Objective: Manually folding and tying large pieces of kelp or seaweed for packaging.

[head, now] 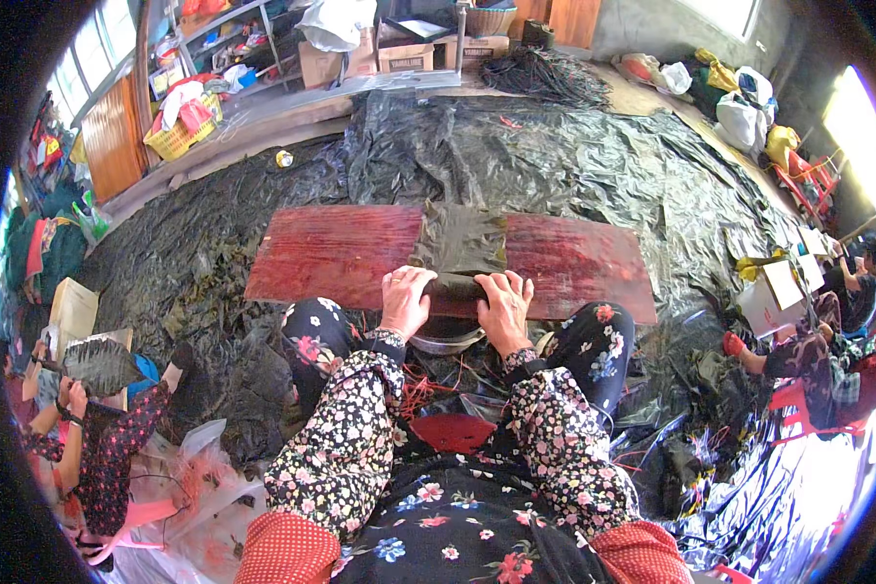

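Observation:
A red-stained wooden board lies crosswise in front of my knees. Over its middle stretches a dark, leathery kelp-like sheet, wrinkled at its far end. Its near end is wound into a thick roll at the board's front edge. My left hand grips the left end of this roll, fingers curled over the top. At the right end, my right hand holds it the same way. Below the board, partly hidden by the hands and roll, a round metal basin shows its rim.
Black plastic sheeting covers the floor, with dark leafy pieces at left. Red strings lie between my legs. One person sits at left holding a dark sheet; others sit at right. Cardboard boxes line the back.

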{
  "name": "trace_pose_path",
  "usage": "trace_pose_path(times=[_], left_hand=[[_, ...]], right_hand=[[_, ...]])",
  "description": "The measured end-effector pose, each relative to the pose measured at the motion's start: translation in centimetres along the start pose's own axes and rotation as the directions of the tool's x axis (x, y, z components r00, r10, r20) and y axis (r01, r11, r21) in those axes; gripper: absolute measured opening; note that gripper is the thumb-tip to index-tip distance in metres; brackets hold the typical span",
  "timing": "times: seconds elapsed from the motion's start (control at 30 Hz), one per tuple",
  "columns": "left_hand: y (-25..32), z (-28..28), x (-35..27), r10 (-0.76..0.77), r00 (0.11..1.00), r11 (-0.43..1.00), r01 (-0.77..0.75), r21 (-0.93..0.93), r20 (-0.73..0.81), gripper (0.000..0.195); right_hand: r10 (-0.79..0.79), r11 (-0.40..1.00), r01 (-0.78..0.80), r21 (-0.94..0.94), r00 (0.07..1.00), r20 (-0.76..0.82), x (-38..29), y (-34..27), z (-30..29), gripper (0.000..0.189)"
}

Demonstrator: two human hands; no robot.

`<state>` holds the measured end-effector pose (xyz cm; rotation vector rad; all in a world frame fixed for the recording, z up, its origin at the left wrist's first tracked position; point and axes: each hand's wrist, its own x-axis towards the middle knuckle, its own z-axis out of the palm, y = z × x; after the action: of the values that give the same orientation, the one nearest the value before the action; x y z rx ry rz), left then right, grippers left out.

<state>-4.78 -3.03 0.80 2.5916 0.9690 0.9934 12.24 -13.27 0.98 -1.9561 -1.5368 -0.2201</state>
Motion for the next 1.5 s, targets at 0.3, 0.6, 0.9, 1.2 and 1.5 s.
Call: trace_pose_path(times=[0.3,0.6,0.9,1.2,1.5], left_hand=[[-1.3,0.5,0.1,-0.086,0.996,0.976,0.083,-0.2,-0.007,0.038],[-0.3,-0.1,1.1,-0.24,0.97,0.971,0.239,-0.029,-0.049,0.041],[0.3,-0.5,0.3,0.045,0.999,0.998,-0.045,0.037,0.002,0.03],[-0.2,-0.2,0.5,-0.069,0.997,0.986,0.074,-0.151,0.042,0.026],[-0.1,-0.3,0.7,-0.08,0.996,0.997,0.08,-0.002,0.036,0.019]], right_hand=[[0.009,0.999,-0.008,0.054,1.0,-0.027,-0.4,-0.5,-1.2,0.043],[-0.026,1.0,0.026,0.01,1.0,-0.002,-0.3,-1.1,-0.5,0.041],[-0.032,0.997,0.037,0.072,0.997,-0.076,0.2,0.0,0.5,0.026],[-0.011,0.995,0.018,0.094,0.997,-0.072,0.3,0.0,-0.5,0.026],[-0.094,0.992,0.102,0.08,0.991,-0.097,0.3,-1.1,-0.4,0.033]])
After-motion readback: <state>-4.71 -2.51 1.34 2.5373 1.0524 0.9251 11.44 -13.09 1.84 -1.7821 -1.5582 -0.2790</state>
